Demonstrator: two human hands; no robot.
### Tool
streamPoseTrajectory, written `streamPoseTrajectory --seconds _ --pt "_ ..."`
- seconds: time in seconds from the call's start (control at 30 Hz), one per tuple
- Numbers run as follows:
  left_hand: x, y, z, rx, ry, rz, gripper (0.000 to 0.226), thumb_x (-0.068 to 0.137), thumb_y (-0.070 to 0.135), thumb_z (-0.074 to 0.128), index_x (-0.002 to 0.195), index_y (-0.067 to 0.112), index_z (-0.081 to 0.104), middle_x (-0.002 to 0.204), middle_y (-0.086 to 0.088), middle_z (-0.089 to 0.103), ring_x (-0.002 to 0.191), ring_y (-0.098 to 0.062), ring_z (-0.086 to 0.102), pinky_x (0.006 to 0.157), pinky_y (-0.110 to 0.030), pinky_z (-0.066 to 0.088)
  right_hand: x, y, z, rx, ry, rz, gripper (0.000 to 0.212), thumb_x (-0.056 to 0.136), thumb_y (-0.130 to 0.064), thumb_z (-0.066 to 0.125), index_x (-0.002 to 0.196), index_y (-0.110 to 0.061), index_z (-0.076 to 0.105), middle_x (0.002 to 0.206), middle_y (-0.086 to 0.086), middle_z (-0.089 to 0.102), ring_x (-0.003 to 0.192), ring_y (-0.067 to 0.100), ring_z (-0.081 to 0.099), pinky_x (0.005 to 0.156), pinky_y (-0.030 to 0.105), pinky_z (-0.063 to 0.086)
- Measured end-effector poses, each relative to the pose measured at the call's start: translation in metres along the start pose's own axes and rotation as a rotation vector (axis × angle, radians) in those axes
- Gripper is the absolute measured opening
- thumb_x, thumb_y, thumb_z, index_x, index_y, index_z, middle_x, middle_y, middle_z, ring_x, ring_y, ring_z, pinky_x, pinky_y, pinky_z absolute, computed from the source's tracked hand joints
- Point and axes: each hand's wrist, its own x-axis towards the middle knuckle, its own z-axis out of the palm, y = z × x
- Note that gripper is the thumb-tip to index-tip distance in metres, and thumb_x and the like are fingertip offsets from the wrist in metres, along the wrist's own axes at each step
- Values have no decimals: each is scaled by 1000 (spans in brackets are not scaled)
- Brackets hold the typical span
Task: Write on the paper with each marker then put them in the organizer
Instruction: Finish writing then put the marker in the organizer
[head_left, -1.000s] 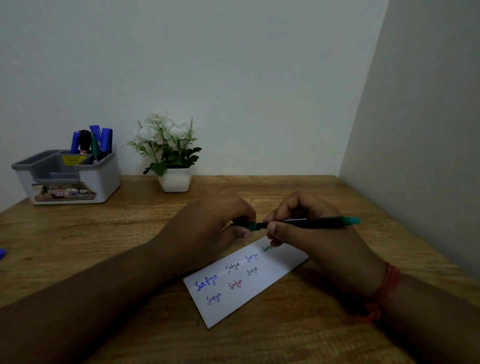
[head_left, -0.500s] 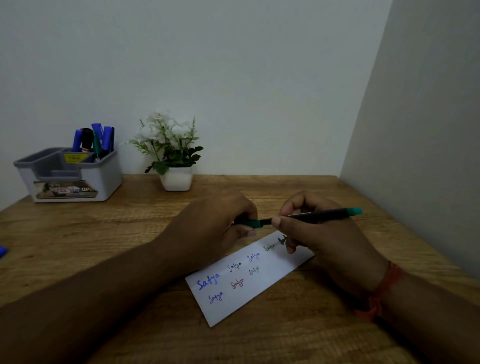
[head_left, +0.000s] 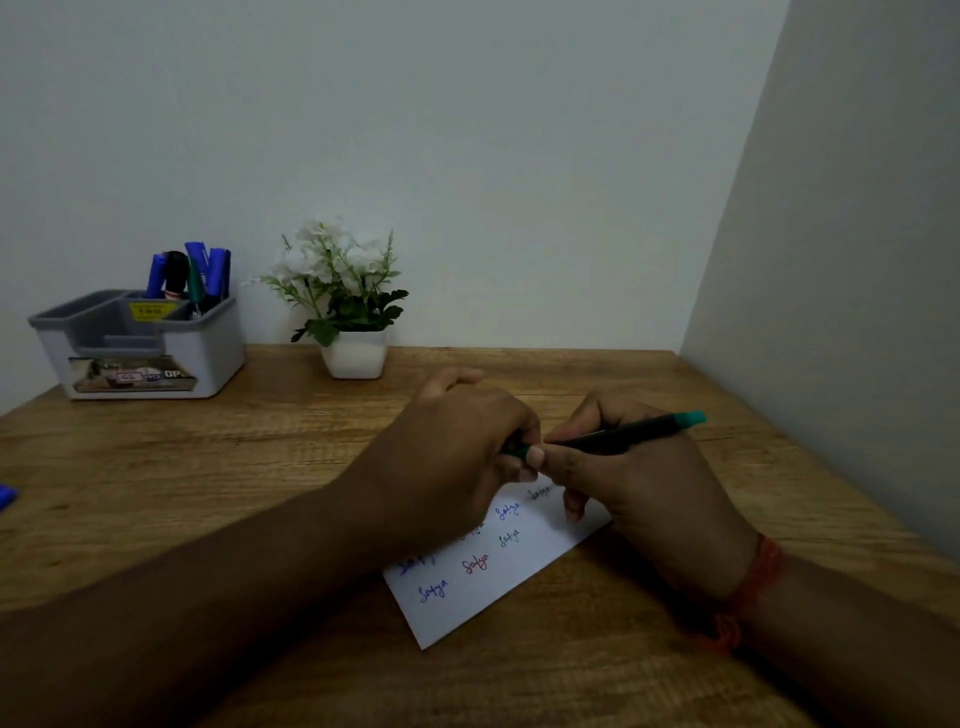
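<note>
left hand (head_left: 457, 457) closed in on marker (head_left: 623, 436)

My left hand (head_left: 457, 457) is covering the front end of the green pen (head_left: 623, 436), so its tip is not showing. It is also hiding some words on the paper (head_left: 483, 597). A blue thing (head_left: 6, 496) is getting cut off by the left edge.

Dim, soft even light, slightly blurry, wide-angle distortion
</note>
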Motion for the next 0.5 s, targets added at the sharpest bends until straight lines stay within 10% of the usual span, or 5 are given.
streamPoseTrajectory --seconds 0.27,0.5 --pt "9 4 -2 -26 54 -19 13 91 38 61 100 29 60 91 19 62 86 3 57 113 -39 31 4 -2 2 95 78 12 14 93 -22 67 91 -8 70 73 11 72 60 19 66 60 25 59" --pt "2 -21 -19 491 -117 -67 76 92 75 22 151 27 23 162 0 23 151 -28 10 115 -65 13 11 -10 0 196 84 181 29 102 -35 45 106 -9 58 90 13 75 81 29 76 69 42 64"
